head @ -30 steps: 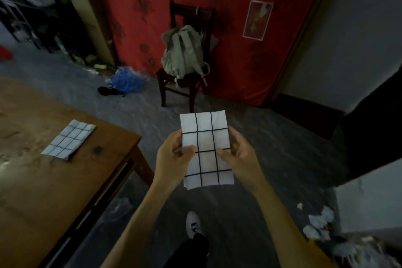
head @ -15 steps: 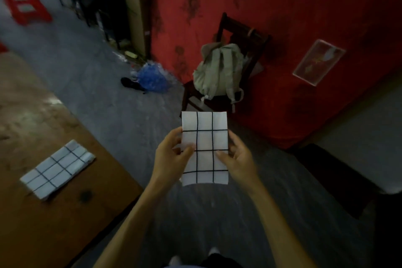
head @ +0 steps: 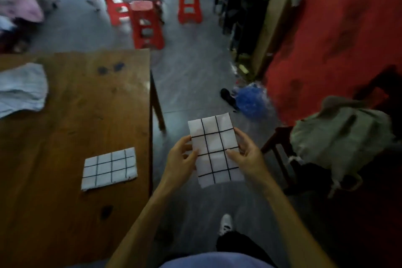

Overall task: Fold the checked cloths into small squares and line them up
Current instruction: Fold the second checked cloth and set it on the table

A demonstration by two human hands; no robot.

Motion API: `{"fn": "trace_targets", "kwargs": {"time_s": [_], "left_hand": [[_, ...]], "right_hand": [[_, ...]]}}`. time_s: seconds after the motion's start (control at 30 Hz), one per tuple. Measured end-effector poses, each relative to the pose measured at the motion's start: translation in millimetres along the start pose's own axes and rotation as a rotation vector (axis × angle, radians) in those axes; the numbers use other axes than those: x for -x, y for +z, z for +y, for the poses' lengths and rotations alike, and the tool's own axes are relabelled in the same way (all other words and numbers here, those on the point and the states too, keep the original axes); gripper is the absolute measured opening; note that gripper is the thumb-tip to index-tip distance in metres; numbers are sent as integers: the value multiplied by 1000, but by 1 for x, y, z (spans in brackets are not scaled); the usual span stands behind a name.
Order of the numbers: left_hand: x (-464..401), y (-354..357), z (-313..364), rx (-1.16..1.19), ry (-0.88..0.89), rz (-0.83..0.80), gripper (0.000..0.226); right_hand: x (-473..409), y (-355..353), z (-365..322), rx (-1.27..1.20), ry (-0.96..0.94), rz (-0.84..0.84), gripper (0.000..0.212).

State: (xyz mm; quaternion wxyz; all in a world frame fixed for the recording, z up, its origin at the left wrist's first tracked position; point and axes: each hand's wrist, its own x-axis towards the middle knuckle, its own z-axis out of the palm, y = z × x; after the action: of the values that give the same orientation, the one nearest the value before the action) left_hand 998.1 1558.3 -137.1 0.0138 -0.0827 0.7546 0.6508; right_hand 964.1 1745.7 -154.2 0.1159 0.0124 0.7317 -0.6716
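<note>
The view has turned toward the worktop (head: 65, 115); both the left hand (head: 181, 159) and the right hand (head: 245, 154) still pinch the folded cloth (head: 214, 150), probably to be placed beside the laid cloth (head: 109, 167).

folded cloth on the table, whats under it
The folded checked cloth lies flat on the bare wooden table, near its right edge. Anything between cloth and wood is covered, though nothing bulges.

A brown wooden counter (head: 65, 115) with dark stains is seen. A folded white cloth with black checks (head: 109, 168) is laid flat near the counter's right edge; a crumpled pale cloth (head: 21, 89) is laid well apart, at its left side.
</note>
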Motion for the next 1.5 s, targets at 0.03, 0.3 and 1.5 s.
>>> {"fn": "trace_targets", "kwargs": {"time_s": [0.03, 0.3, 1.5], "left_hand": [[-7, 3, 6, 19, -16, 13, 24], [-52, -7, 24, 21, -143, 393, 26], [-212, -174, -108, 471, -933, 1344, 42]], "right_hand": [[-18, -6, -8, 11, 5, -65, 60], [-143, 16, -52, 164, -70, -510, 60], [-408, 389, -3, 1021, -245, -1534, 47]]}}
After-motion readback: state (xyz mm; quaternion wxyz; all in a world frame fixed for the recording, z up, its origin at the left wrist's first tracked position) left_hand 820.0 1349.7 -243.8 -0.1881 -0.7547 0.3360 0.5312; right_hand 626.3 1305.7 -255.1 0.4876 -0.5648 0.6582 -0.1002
